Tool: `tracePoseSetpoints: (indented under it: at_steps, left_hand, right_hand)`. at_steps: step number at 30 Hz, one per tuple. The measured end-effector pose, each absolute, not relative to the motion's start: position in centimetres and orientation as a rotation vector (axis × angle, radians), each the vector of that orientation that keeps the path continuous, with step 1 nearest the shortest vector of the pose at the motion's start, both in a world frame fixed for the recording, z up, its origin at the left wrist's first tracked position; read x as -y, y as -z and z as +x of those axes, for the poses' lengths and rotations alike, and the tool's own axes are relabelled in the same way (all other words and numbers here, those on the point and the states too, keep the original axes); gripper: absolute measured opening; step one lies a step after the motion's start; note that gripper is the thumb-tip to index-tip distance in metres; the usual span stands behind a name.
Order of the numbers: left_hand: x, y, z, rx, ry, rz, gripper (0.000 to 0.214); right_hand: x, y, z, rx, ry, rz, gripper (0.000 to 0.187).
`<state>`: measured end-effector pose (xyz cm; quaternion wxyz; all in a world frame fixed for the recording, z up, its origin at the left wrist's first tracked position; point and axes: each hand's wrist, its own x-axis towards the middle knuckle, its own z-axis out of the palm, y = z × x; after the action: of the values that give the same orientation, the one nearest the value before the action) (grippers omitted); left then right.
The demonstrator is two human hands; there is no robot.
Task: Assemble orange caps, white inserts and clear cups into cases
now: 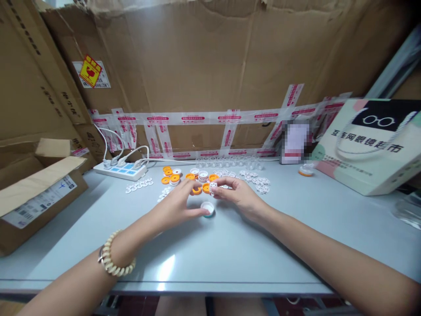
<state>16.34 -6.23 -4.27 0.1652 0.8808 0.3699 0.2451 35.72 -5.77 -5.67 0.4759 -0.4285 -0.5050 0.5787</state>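
Dotted disc [213,188], pinched in right hand [237,193], twelve o'clock of white cup [208,206], left hand [176,204] spread, seemed mid-transfer, needing alignment.

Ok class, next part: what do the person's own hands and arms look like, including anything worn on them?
Both the left hand and the right hand are ungloved, and no sleeves show. The left wrist wears a chunky cream bracelet, ridged like beads or coils, with a small shiny piece on it. No band shows on the right wrist.
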Motion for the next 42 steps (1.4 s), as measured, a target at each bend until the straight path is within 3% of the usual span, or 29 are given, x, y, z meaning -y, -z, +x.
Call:
tracePoseSetpoints:
  at_steps: [4, 9, 42]
  left_hand:
    - [6.3, 4.7, 16.6, -1.102, -0.507, 2.442, 0.035]
    - [6.3, 5.7, 17.5, -1.134, -0.515, 2.449, 0.018]
    - [5.4, 6.4, 17.5, -1.123, -0.618, 2.307, 0.021]
  right_hand:
    - [5.6, 5.7, 35.9, 1.376, -1.380, -1.106, 0.026]
    - [5.6, 6.3, 35.7, 1.638, -1.352, -1.008, 0.024]
    - [5.8, 6.8, 35.5, 1.885, -0.971, -1.056, 0.021]
